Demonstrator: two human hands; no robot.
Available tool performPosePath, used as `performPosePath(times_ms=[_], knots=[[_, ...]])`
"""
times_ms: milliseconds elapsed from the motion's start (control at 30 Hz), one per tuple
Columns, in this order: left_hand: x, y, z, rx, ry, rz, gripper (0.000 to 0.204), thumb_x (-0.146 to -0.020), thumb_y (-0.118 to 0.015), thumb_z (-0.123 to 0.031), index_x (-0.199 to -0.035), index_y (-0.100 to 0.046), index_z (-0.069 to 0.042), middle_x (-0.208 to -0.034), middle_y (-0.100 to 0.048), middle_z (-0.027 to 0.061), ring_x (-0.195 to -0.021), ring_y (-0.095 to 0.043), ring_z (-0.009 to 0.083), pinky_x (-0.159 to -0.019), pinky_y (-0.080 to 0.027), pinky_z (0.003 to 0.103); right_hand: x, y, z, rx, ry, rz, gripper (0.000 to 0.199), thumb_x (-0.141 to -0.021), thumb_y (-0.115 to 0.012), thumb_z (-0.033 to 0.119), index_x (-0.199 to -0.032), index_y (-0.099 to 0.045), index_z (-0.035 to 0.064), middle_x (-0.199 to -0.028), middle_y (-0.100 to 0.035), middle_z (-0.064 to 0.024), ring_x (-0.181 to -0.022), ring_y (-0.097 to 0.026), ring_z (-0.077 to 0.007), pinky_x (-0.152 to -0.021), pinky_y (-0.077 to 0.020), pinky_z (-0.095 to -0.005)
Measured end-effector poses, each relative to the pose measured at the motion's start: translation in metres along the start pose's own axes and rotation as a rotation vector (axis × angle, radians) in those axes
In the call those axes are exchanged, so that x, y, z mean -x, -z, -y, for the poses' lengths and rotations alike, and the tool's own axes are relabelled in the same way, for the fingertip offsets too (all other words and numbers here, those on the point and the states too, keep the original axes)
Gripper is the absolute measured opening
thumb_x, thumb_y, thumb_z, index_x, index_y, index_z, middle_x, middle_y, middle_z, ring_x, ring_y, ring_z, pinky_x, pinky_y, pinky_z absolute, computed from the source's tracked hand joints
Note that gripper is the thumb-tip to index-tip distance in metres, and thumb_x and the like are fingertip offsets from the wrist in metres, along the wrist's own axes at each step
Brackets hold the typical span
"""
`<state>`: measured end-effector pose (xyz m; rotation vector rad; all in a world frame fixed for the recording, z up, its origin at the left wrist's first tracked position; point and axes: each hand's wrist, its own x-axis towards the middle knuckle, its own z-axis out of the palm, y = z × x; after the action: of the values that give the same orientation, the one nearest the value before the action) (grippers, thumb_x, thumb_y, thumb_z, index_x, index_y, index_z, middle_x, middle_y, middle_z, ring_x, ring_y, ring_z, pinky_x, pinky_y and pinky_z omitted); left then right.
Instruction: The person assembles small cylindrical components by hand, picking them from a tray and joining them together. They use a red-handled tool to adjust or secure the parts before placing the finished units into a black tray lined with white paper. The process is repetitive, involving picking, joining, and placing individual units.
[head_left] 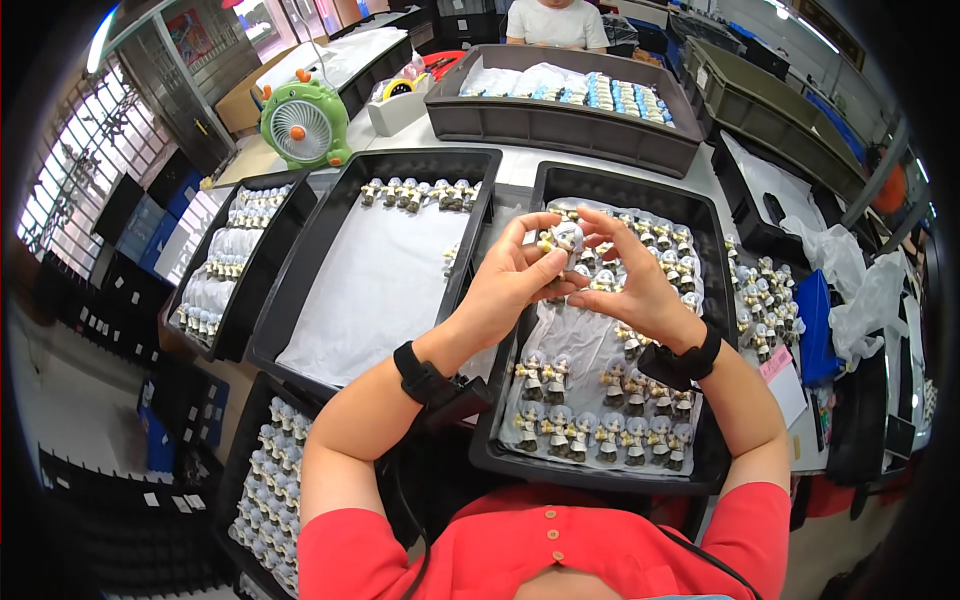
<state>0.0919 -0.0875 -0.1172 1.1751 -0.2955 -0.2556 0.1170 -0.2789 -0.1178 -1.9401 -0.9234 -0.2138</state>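
Observation:
A small figurine (pixel 566 238) with pale lilac hair and a white-and-gold outfit is held up over the right-hand black tray (pixel 600 476). My left hand (pixel 515 268) grips it between thumb and fingers. From the other side, my right hand (pixel 632 280) curls around the same figurine, fingertips at its head and thumb lower down; the exact contact is partly hidden. Below, rows of matching figurines (pixel 584 436) stand on the tray's white lining. The left-hand black tray (pixel 345 165) has a row of figurines (pixel 420 194) along its far end and a bare white sheet (pixel 365 290).
More filled trays stand at far left (pixel 300 215) and lower left (pixel 262 392). Loose figurines (pixel 768 305) lie at right, near a blue bin (pixel 818 325). Beyond are a green fan (pixel 303 125), a large grey crate (pixel 560 130) and a person in white (pixel 556 25).

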Motion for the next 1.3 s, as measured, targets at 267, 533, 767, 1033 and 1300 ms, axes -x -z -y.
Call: performPosePath(times_ms=[267, 533, 767, 1033, 1300], knots=[[0.002, -0.003, -0.002, 0.162, -0.014, -0.006, 0.034, -0.096, -0.041, -0.018, -0.129, -0.037, -0.008, -0.114, -0.054, 0.0119, -0.1, -0.06, 0.0262, -0.085, -0.05, 0.033, -0.002, 0.001, -0.003, -0.036, -0.014, -0.034, 0.057, -0.068, -0.077, 0.018, -0.118, -0.053, 0.0072, -0.109, -0.058, -0.0067, -0.097, -0.056, -0.0181, -0.079, -0.0443, -0.0308], [-0.001, 0.005, 0.005, 0.081, 0.062, -0.052, 0.037, -0.096, -0.041, -0.019, -0.131, -0.037, -0.009, -0.113, -0.056, 0.008, -0.097, -0.06, 0.0173, -0.085, -0.049, 0.032, 0.0, 0.0, -0.005, -0.239, -0.042, -0.073, 0.041, -0.076, -0.07, 0.009, -0.115, -0.056, 0.0062, -0.091, -0.064, -0.0044, -0.085, -0.06, -0.0129, -0.078, -0.0466, -0.027], [-0.001, -0.007, 0.007, 0.086, 0.037, -0.035, 0.038, -0.093, -0.048, -0.016, -0.13, -0.04, -0.008, -0.113, -0.055, 0.0052, -0.098, -0.058, 0.0144, -0.088, -0.048, 0.031, -0.001, -0.001, 0.002, -0.28, -0.05, -0.07, 0.037, -0.078, -0.065, 0.002, -0.114, -0.056, 0.005, -0.085, -0.064, -0.0043, -0.08, -0.062, -0.0119, -0.074, -0.049, -0.0252], [0.001, -0.004, 0.007, -0.288, -0.152, -0.061, 0.054, -0.081, -0.067, -0.006, -0.128, -0.041, 0.0, -0.118, -0.047, 0.0086, -0.09, -0.06, 0.0129, -0.075, -0.05, 0.022, 0.001, -0.002, -0.007, -0.28, -0.1, -0.107, 0.037, -0.079, -0.064, 0.0, -0.114, -0.056, 0.0062, -0.086, -0.064, -0.0042, -0.08, -0.062, -0.0115, -0.074, -0.0487, -0.0246], [0.001, -0.001, 0.012, -0.377, -0.251, -0.045, 0.06, -0.077, -0.07, -0.004, -0.129, -0.04, 0.0, -0.116, -0.046, 0.0079, -0.091, -0.06, 0.0128, -0.073, -0.05, 0.022, 0.0, -0.005, -0.003, -0.241, -0.135, -0.1, 0.043, -0.078, -0.064, 0.001, -0.119, -0.055, 0.0093, -0.089, -0.063, -0.0032, -0.079, -0.06, -0.0107, -0.073, -0.0484, -0.0248]])
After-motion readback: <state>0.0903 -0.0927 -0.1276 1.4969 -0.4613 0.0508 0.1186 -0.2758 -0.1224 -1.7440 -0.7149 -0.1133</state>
